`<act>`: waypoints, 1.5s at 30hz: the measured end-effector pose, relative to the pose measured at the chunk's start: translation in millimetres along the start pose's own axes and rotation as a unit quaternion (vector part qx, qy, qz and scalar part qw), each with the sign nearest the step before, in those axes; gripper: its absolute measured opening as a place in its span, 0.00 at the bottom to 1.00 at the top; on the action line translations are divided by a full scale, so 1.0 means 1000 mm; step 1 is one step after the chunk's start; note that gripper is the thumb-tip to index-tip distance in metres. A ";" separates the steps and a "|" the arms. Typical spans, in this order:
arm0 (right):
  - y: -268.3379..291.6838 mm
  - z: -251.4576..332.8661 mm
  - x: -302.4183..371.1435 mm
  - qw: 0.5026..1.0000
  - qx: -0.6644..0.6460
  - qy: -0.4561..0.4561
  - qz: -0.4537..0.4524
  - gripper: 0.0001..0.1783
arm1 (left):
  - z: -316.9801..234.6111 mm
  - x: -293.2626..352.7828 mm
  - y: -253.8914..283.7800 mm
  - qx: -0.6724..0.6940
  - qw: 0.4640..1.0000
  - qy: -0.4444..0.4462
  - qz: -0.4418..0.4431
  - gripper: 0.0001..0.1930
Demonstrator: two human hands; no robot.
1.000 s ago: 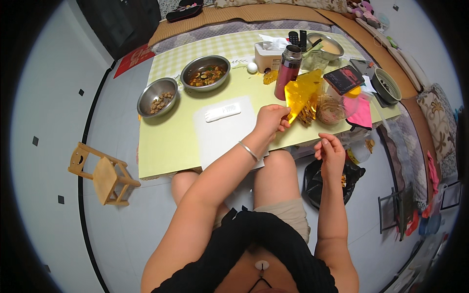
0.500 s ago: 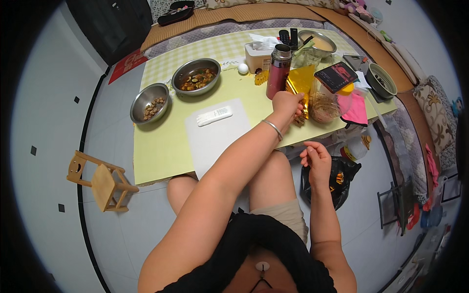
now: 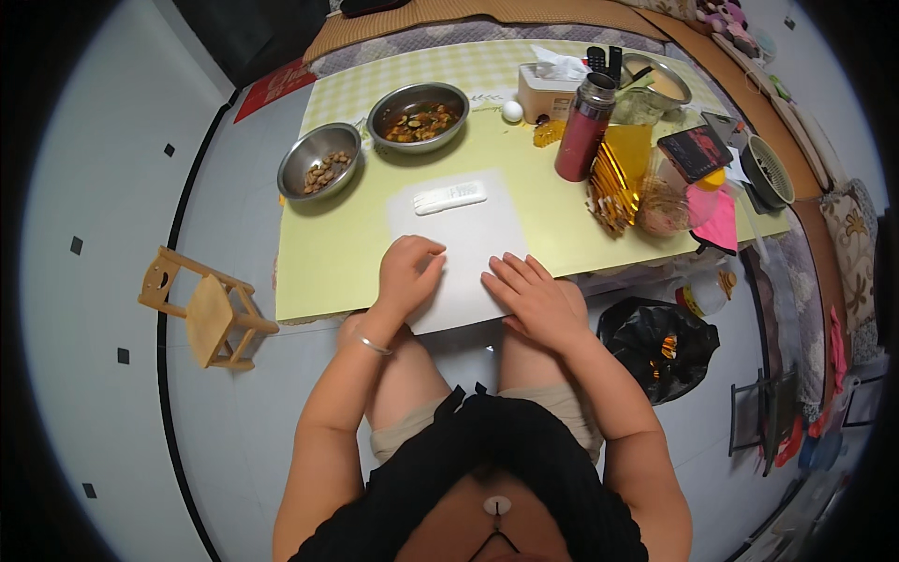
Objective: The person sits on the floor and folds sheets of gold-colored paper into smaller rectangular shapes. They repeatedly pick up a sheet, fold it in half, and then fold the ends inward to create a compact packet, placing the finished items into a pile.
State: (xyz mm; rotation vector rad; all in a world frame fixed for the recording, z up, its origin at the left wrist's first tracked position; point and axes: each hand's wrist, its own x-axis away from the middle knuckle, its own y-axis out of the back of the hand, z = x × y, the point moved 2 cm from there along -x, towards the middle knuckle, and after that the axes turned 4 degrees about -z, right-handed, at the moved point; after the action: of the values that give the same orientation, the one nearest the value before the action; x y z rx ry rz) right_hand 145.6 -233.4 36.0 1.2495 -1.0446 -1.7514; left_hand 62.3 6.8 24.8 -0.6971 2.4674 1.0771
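Note:
A white sheet (image 3: pixel 487 225) lies on the table in front of me, hanging slightly over its near edge. On it rests a white, flat, oblong packet (image 3: pixel 450 198) with fine print. My left hand (image 3: pixel 409 273) is at the sheet's left side, fingers loosely bent, thumb apart, nothing visible in it. Flat across the sheet's near right side lies my right hand (image 3: pixel 532 295), fingers spread and empty. Farther right, a bundle of gold-wrapped sticks (image 3: pixel 613 195) leans beside a maroon thermos (image 3: pixel 585 131) without a lid, with a clear jar (image 3: pixel 663 206) next to it.
Two steel bowls stand at the left: one with nut-like pieces (image 3: pixel 320 161), one with food in liquid (image 3: pixel 419 116). A white egg-like ball (image 3: pixel 512 111) sits by the tissue box (image 3: pixel 546 94). A black bag (image 3: pixel 657 351) and a wooden chair (image 3: pixel 215 314) are on the floor.
My left hand has left the gold-wrapped bundle and come back to the white sheet, so my arms no longer cross. My right hand has moved left onto the sheet. The view has shifted.

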 end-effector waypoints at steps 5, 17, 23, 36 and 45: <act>-0.008 -0.008 0.002 0.998 -0.046 -0.023 0.034 0.36 | -0.008 0.039 0.034 -0.053 0.983 -0.125 0.121 0.29; -0.011 -0.045 -0.005 0.886 -0.419 -0.196 -0.010 0.10 | 0.009 0.058 0.048 0.075 0.985 -0.006 0.155 0.43; -0.012 -0.054 -0.011 0.835 -0.459 -0.302 0.006 0.15 | 0.020 0.053 0.047 0.226 0.962 0.109 0.112 0.31; -0.039 -0.076 -0.019 0.918 -0.328 -0.180 -0.128 0.16 | 0.018 0.046 0.019 0.087 0.979 0.157 -0.097 0.06; -0.047 -0.062 -0.042 0.922 -0.145 -0.268 -0.239 0.10 | 0.029 0.034 0.018 -0.080 0.977 0.109 -0.164 0.08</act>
State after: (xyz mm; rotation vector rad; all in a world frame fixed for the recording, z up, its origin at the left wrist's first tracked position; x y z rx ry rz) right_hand 211.2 -188.8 -3.9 0.8974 -0.7450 -2.6201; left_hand 28.5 28.9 -0.2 -1.2834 2.3395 1.1262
